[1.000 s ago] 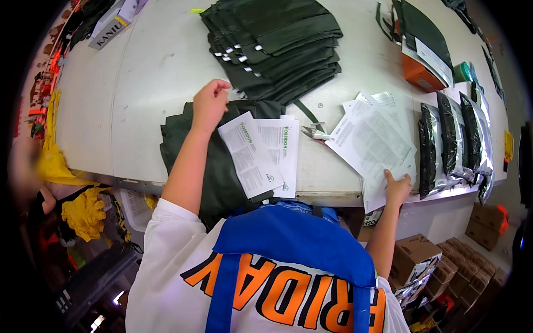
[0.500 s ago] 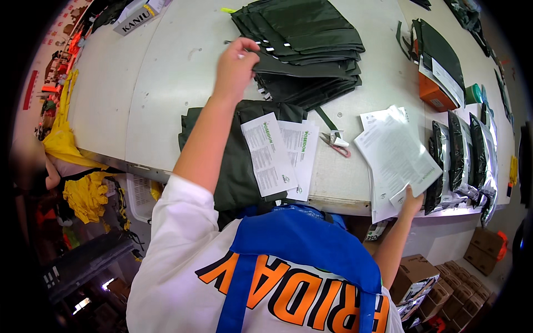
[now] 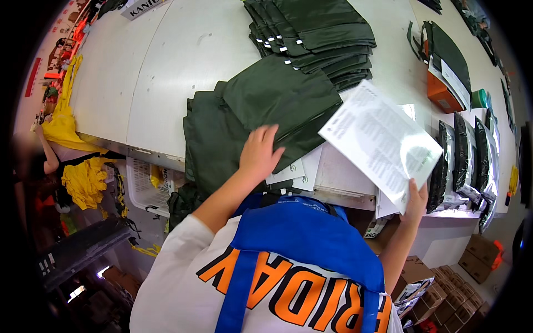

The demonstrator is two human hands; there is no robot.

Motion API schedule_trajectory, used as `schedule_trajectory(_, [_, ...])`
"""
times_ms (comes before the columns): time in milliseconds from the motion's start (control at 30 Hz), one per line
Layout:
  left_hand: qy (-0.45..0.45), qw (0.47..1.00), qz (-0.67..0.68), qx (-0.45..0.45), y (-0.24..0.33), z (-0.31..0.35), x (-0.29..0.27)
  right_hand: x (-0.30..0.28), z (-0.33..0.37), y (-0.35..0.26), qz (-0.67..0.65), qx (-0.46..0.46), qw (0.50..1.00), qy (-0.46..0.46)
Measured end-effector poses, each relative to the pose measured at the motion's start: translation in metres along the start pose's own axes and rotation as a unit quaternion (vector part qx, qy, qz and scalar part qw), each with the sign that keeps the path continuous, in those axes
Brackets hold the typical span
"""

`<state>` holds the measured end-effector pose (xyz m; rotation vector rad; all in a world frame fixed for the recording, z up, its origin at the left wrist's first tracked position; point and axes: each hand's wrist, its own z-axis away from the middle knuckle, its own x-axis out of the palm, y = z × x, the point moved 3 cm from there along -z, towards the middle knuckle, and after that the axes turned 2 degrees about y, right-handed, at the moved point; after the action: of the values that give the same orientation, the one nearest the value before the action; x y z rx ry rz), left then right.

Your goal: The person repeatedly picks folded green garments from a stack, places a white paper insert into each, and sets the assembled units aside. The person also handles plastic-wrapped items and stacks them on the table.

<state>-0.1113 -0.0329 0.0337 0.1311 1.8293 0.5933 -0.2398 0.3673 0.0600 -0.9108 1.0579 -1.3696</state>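
Observation:
A folded dark green fabric piece (image 3: 277, 97) lies aslant over more dark green folded fabric (image 3: 205, 139) at the table's front. My left hand (image 3: 259, 152) rests against its near edge, thumb apart from the fingers, slightly blurred. White printed sheets (image 3: 302, 172) show partly from under that piece. Pinched at its near corner by my right hand (image 3: 413, 202), a white printed sheet (image 3: 380, 141) is tilted above the table and catches glare. Other paper (image 3: 384, 204) shows below it. Beyond, several dark green folded pieces (image 3: 327, 33) are stacked with small white tags.
Several black-and-clear plastic packages (image 3: 463, 158) stand at the right. Behind them are an orange box (image 3: 444, 97) with dark fabric and papers, and a green tape roll (image 3: 478, 99). A white crate (image 3: 145, 186) and yellow fabric (image 3: 86, 186) are below the table's left edge.
My left hand has come from the stack toward me, and a folded fabric piece now covers most of the front papers. My right hand has lifted a sheet off the paper pile.

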Motion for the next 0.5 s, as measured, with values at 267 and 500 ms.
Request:
schedule_trajectory(267, [-0.053,0.999,-0.007,0.01,-0.04,-0.047,0.05,0.013,0.022,0.011,0.028,0.125,0.983,-0.132])
schedule_trajectory(500, [-0.078,0.993,0.085,0.003,0.027,-0.042,-0.027,0.057,0.024,0.021,-0.018,0.079,0.992,-0.094])
